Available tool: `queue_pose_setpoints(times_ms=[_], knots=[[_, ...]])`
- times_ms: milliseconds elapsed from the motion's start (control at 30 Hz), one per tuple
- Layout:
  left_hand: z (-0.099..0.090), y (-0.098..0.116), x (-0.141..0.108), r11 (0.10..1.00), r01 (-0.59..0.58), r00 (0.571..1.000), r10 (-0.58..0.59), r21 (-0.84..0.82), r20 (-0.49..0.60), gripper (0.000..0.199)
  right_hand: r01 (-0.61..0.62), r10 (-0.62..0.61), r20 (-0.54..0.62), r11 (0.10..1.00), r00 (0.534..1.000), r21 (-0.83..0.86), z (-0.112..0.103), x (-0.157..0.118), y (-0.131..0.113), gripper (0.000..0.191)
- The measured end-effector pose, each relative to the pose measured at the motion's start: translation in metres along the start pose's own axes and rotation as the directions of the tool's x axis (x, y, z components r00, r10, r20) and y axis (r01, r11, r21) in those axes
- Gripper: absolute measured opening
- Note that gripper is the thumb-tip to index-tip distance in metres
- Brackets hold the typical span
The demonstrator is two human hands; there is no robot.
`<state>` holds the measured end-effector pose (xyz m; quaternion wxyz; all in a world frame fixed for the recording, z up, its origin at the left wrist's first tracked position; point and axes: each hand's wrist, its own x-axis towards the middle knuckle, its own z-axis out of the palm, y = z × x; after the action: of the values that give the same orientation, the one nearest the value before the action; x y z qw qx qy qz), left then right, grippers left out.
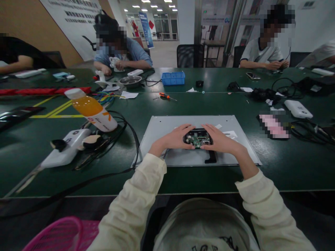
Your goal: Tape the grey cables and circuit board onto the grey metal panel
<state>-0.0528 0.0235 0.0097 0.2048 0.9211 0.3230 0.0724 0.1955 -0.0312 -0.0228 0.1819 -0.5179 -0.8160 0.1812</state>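
Observation:
A small black device with a green circuit board [198,139] showing lies over a pale grey panel [157,125]. My left hand [179,137] is closed around its left side. On its right side, my right hand [220,139] grips it with thumb and fingers curved. Below the device, near my right wrist, a black L-shaped part [211,157] rests on the panel. Bits of white paper [230,134] lie by the right hand's knuckles.
An orange drink bottle [91,111] leans at left beside a white power bank [66,148] and black cables. Farther back are an orange screwdriver [167,96] and a blue bin [173,78]. At right sits a pink phone [274,126]. Other people [131,52] sit across the table.

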Motion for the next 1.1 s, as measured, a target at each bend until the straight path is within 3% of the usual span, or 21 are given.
queue_pose_setpoints(times_ms=[633, 733, 867, 967, 1100], knots=[[-0.002, 0.001, -0.002, 0.998, 0.011, 0.999, -0.009, -0.054, 0.031, 0.102, -0.008, 0.008, 0.01, 1.0, 1.0, 0.002, -0.007, -0.002, -0.005, 0.095], [-0.001, 0.001, -0.002, 0.998, 0.011, 1.0, -0.01, -0.056, 0.02, 0.101, -0.031, 0.031, -0.038, 1.0, 0.999, -0.005, -0.019, 0.0, 0.0, 0.084], [-0.001, 0.0, -0.002, 0.998, 0.009, 1.0, -0.008, -0.055, 0.013, 0.101, -0.161, 0.143, -0.118, 0.975, 0.983, -0.153, -0.033, 0.005, 0.016, 0.052], [0.0, 0.0, -0.002, 0.999, 0.007, 1.0, -0.006, -0.05, 0.009, 0.101, -0.253, 0.222, -0.133, 0.918, 0.966, -0.304, -0.035, 0.01, 0.026, 0.036], [-0.001, 0.001, -0.003, 0.998, 0.005, 1.0, -0.004, -0.056, 0.018, 0.102, -0.305, 0.265, -0.154, 0.874, 0.952, -0.378, -0.03, 0.014, 0.027, 0.028]])
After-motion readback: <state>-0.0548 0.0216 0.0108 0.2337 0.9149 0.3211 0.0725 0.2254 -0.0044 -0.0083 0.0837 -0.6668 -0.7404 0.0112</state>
